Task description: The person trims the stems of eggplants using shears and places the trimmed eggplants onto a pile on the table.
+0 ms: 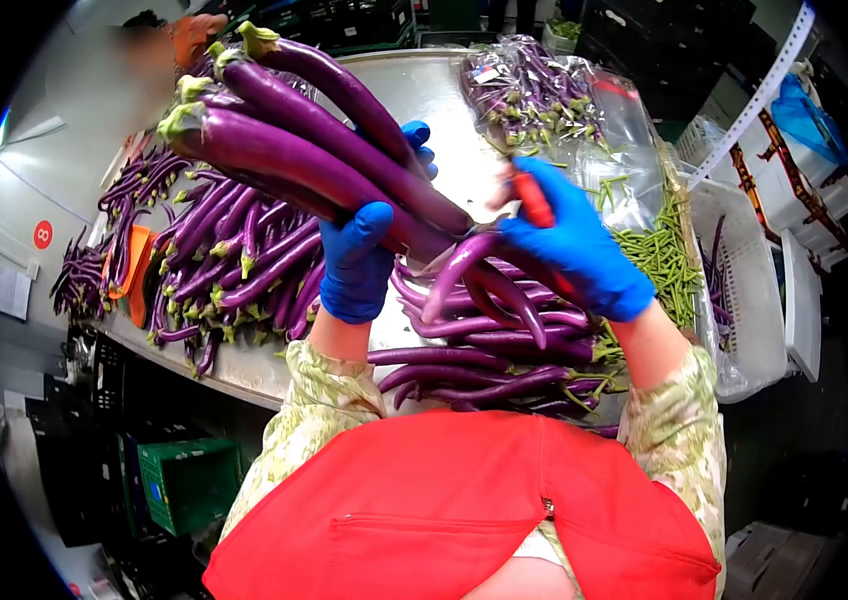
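My left hand (359, 255), in a blue glove, is closed around a bundle of long purple eggplants (314, 150). Their green stem ends point up and to the left. In my right hand (579, 245), also gloved in blue, is a red-handled tool (532, 198), its working end too blurred to name. That hand is beside the lower ends of the bundle. Just under both hands, curved eggplants (484, 285) hang over or lie on a pile of eggplants (474, 365) at the front of the table; I cannot tell which.
A metal table (384, 85) bears a large eggplant heap (229, 245) at left, bagged eggplants (534, 90) at the back and green beans (659, 255) at right. An orange divider (134, 270) stands left. A white crate (749, 300) adjoins the right edge. Another person's sleeve (194, 40) shows back left.
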Demonstrator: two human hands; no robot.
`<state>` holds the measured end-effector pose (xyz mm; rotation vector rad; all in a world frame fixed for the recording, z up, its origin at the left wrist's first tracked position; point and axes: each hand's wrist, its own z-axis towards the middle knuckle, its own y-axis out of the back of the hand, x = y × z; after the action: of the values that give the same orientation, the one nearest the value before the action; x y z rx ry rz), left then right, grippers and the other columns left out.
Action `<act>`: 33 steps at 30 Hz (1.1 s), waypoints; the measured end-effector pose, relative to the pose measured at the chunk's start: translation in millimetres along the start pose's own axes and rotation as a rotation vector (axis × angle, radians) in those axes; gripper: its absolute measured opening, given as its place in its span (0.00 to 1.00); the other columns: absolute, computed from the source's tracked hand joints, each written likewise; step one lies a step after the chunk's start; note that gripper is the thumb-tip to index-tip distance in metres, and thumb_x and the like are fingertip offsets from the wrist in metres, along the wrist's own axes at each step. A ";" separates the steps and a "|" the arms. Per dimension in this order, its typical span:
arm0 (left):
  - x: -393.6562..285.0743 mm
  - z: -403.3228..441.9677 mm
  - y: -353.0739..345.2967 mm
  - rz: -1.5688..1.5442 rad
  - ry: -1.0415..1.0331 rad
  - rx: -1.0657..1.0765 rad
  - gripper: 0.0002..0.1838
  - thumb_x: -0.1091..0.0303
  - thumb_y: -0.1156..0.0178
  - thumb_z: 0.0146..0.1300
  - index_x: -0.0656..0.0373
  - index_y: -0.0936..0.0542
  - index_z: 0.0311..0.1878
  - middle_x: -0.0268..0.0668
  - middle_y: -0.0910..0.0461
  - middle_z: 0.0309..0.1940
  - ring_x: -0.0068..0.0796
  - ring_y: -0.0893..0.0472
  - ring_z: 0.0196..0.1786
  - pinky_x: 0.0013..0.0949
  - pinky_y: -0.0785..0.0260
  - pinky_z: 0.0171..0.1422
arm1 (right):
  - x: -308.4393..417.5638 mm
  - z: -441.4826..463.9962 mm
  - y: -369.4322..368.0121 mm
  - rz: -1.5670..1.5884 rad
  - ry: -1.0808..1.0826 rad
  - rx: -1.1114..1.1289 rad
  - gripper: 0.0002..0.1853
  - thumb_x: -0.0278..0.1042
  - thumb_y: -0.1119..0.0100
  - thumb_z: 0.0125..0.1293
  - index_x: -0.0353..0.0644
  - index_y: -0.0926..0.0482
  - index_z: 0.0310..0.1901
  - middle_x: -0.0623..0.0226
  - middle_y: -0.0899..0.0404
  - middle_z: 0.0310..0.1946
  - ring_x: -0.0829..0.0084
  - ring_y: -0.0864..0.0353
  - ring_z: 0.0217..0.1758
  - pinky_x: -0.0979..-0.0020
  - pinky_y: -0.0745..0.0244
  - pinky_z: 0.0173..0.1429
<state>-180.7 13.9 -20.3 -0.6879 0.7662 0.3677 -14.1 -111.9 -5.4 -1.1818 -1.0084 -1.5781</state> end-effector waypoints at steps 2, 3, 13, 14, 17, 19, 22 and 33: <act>3.1 0.4 -1.3 -0.129 0.011 0.020 0.43 0.58 0.34 0.51 0.62 0.41 0.67 0.51 0.31 0.60 0.43 0.27 0.58 0.44 0.32 0.64 | -0.6 7.8 -7.7 -0.139 -0.029 0.060 0.23 0.24 0.43 0.57 0.39 0.31 0.56 0.70 0.26 0.39 0.79 0.28 0.40 0.76 0.29 0.46; 4.3 -0.2 -0.7 -0.191 0.016 0.024 0.42 0.61 0.33 0.52 0.61 0.42 0.68 0.52 0.32 0.60 0.44 0.27 0.60 0.45 0.33 0.64 | -0.5 10.5 -10.9 -0.209 -0.024 0.062 0.22 0.25 0.42 0.56 0.39 0.30 0.55 0.71 0.27 0.39 0.80 0.28 0.40 0.76 0.30 0.46; 27.6 -10.2 39.1 -0.415 0.158 -0.283 0.35 0.60 0.38 0.56 0.62 0.38 0.65 0.44 0.28 0.58 0.37 0.26 0.56 0.40 0.34 0.64 | 29.3 -13.4 38.6 0.197 0.088 -0.296 0.26 0.26 0.39 0.52 0.40 0.29 0.56 0.72 0.29 0.32 0.80 0.29 0.30 0.78 0.30 0.37; 30.7 -8.0 49.4 -0.421 0.115 -0.355 0.34 0.61 0.38 0.56 0.62 0.36 0.64 0.43 0.27 0.56 0.37 0.25 0.55 0.40 0.32 0.63 | 24.7 -17.8 59.9 0.136 0.093 -0.419 0.23 0.27 0.41 0.53 0.38 0.27 0.53 0.74 0.29 0.33 0.80 0.29 0.32 0.80 0.34 0.38; 24.2 8.0 81.9 -0.479 -0.079 -0.525 0.30 0.65 0.35 0.54 0.61 0.32 0.60 0.41 0.24 0.49 0.34 0.23 0.49 0.38 0.29 0.58 | -40.0 -53.8 172.7 -0.145 0.085 -0.582 0.26 0.24 0.43 0.58 0.35 0.33 0.60 0.64 0.28 0.49 0.73 0.28 0.49 0.75 0.35 0.53; 3.3 27.8 97.1 -0.457 -0.265 -0.678 0.28 0.64 0.34 0.54 0.60 0.30 0.57 0.40 0.24 0.47 0.32 0.23 0.48 0.35 0.28 0.55 | -66.6 -92.1 222.2 -0.857 -0.177 -0.646 0.29 0.27 0.42 0.60 0.30 0.36 0.62 0.58 0.30 0.59 0.67 0.31 0.61 0.70 0.40 0.66; -22.0 63.1 165.6 -0.321 -0.496 -0.891 0.29 0.58 0.34 0.53 0.62 0.30 0.56 0.41 0.25 0.48 0.31 0.24 0.47 0.35 0.29 0.53 | -122.2 -178.2 270.9 -0.719 -0.357 -0.656 0.28 0.25 0.43 0.56 0.32 0.34 0.60 0.63 0.27 0.50 0.72 0.28 0.47 0.73 0.32 0.52; -52.4 74.9 345.1 -0.121 -0.124 -1.422 0.39 0.34 0.48 0.56 0.59 0.29 0.59 0.44 0.23 0.51 0.37 0.23 0.47 0.37 0.34 0.60 | -141.1 -263.5 207.2 -0.414 -0.463 -0.773 0.28 0.27 0.42 0.56 0.34 0.34 0.60 0.70 0.30 0.42 0.78 0.33 0.40 0.76 0.37 0.45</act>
<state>-363.3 312.3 -91.5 -2.0014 0.2321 0.8375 140.6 -391.2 -179.5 -2.0316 -0.9938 -2.1829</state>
